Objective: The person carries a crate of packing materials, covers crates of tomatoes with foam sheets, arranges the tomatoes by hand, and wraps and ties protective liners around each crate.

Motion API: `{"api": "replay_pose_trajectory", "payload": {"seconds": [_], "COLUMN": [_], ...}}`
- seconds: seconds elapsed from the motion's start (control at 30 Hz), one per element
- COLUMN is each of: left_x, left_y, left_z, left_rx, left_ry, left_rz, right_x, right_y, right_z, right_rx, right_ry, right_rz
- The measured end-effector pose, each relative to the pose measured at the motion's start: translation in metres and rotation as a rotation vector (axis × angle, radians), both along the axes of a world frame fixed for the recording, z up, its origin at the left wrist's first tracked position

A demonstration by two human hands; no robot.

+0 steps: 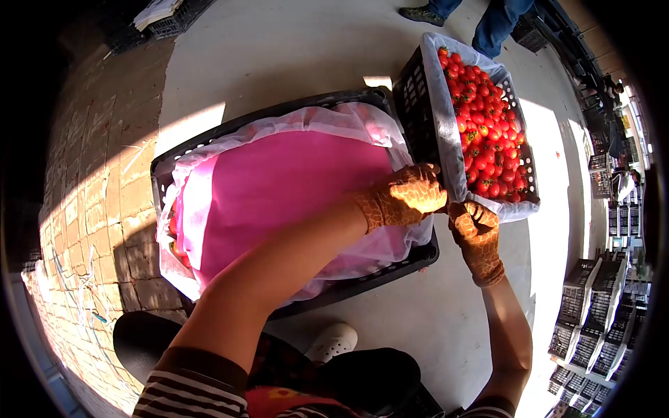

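Observation:
A black crate lined with a thin white sheet (446, 139) holds many small red cherry tomatoes (488, 132), some with green stems. At its near left corner, my left hand (411, 194) in an orange patterned glove is closed on the liner's edge. Right beside it, my right hand (479, 240), gloved alike, pinches the same liner at the corner; its fingertips are partly hidden. Under my left forearm lies a second black crate (293, 306), covered with a pink sheet (300, 171) and white liner folded around the edges. A few tomatoes show at its left side.
A person's legs in blue jeans (496, 28) stand behind the tomato crate. Stacked black crates (592, 299) line the right side. Another crate (178, 19) with papers stands at the top left. Paving bricks (104, 160) lie to the left; my white shoe (333, 341) is below.

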State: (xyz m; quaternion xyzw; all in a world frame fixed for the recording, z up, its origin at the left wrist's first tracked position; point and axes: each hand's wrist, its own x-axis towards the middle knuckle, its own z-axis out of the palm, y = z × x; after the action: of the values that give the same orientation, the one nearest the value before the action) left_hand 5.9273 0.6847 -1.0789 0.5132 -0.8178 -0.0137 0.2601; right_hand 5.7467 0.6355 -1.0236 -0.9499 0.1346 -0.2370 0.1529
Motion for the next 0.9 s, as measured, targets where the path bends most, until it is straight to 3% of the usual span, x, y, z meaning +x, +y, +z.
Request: {"api": "replay_pose_trajectory", "payload": {"seconds": [0.1,0.23,0.3,0.33,0.37,0.43,0.47,0.5,0.53,0.67,0.73,0.77,0.8,0.83,0.9], "left_x": [0.001,0.005,0.024,0.03,0.034,0.03,0.023,0.023,0.031,0.102,0.169,0.2,0.234,0.246,0.235], "left_y": [-0.008,-0.012,-0.021,-0.025,-0.027,-0.028,-0.024,-0.009,0.018,0.137,0.194,0.227,0.261,0.291,0.324], "left_z": [-0.007,-0.013,-0.03,-0.037,-0.037,-0.033,-0.03,-0.027,0.002,0.11,0.142,0.15,0.14,0.139,0.132], "left_rx": [-0.085,-0.153,-0.092,-0.063,0.014,0.186,0.062,-0.056,-0.033,0.139,0.331,0.433,0.547,0.73,0.859], "left_ry": [0.062,-0.026,0.092,0.162,0.066,0.101,-0.035,-0.201,-0.13,0.057,0.13,0.418,0.239,0.368,0.307], "left_rz": [-0.06,-0.039,-0.069,-0.077,-0.027,0.04,0.139,0.252,0.277,0.253,0.675,0.949,1.192,1.213,1.1], "right_x": [-0.002,0.006,0.012,0.017,0.021,0.024,0.024,0.03,0.027,0.034,0.049,0.057,0.061,0.064,0.068], "right_y": [0.015,0.037,0.062,0.07,0.071,0.063,0.056,0.057,0.043,0.042,0.051,0.055,0.056,0.058,0.055], "right_z": [-0.007,0.013,0.042,0.053,0.056,0.058,0.053,0.06,0.055,0.057,0.058,0.055,0.053,0.05,0.046], "right_rx": [-0.021,-0.163,0.769,0.665,0.733,0.761,0.547,0.629,0.429,0.609,0.783,0.887,0.931,0.975,1.222], "right_ry": [0.034,0.02,-0.15,-0.056,-0.13,-0.021,-0.009,-0.021,-0.068,-0.25,-0.303,-0.443,-0.508,-0.571,-0.576], "right_rz": [-0.177,-0.205,-0.396,-0.457,-0.354,-0.364,-0.283,-0.374,-0.274,-0.364,-0.453,-0.373,-0.329,-0.283,-0.061]}}
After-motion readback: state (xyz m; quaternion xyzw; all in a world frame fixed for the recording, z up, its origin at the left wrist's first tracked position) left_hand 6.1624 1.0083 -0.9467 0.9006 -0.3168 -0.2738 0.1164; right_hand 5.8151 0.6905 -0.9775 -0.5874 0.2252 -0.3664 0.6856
